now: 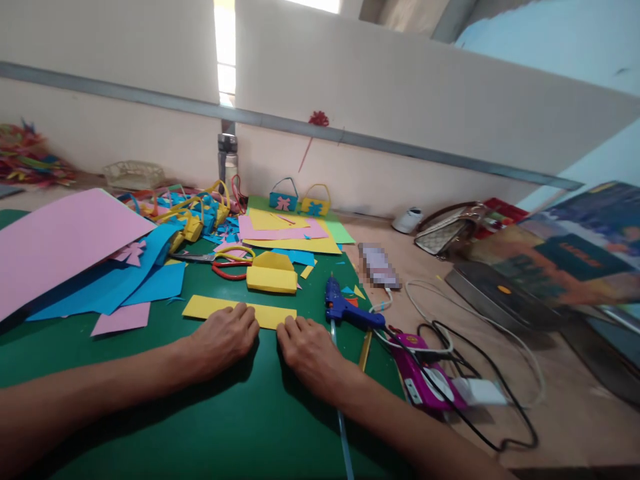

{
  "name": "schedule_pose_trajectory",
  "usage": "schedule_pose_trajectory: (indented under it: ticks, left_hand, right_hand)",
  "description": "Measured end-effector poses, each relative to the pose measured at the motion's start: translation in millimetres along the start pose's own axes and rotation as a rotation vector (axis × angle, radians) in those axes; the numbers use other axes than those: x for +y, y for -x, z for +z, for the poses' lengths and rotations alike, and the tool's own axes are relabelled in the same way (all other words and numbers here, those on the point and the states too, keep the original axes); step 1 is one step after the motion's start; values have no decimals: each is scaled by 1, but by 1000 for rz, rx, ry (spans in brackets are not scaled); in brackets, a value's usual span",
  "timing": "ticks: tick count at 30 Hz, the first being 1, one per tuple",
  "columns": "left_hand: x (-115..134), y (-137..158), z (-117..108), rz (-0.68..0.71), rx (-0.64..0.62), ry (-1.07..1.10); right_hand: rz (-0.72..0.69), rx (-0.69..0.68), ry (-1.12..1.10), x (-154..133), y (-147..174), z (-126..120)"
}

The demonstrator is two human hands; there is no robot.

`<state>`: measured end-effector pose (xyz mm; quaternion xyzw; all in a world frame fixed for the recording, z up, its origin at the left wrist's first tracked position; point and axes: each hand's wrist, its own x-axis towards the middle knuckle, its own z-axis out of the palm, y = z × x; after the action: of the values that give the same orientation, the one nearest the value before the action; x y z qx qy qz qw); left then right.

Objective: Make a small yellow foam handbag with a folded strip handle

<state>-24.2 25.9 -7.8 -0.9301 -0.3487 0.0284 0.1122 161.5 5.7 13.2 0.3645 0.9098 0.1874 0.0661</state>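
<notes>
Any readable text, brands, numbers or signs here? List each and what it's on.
None readable.
Dark green label on the multicoloured printed item at right: reddish lettering, too blurred to read.
Phone: screen pixelated, nothing legible.
Magenta power strip: small markings, too small to read.
Blue glue gun: no legible text.

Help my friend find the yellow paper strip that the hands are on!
Start with the big green surface, then find the left hand and right hand over it. Both are at the yellow paper strip. It's long, narrow and lies flat, while the chunky yellow piece just beyond it is folded.
</notes>
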Motion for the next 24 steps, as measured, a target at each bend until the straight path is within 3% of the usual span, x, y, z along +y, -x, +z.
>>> schedule_pose_trajectory:
  ticks: [4,9,12,16,21,24]
  left_hand:
    - [2,0,-1,4,-2,-22]
    - [1,3,-4,34,-12,-26]
    - [-1,5,-1,46,16,-7]
    - [-1,5,2,42,33,31]
    - [-1,4,-1,41,6,5]
    - [-2,6,-4,20,-25,-9]
  right_hand:
    - [104,8,-62,11,8,-3]
    - [394,-5,-28,61,41,-22]
    - [536,-108,33,76,65,-28]
    - [335,-232,104,58,88,-13]
    - [47,-15,230,46,97,12]
    - [12,135,170,54,98,16]
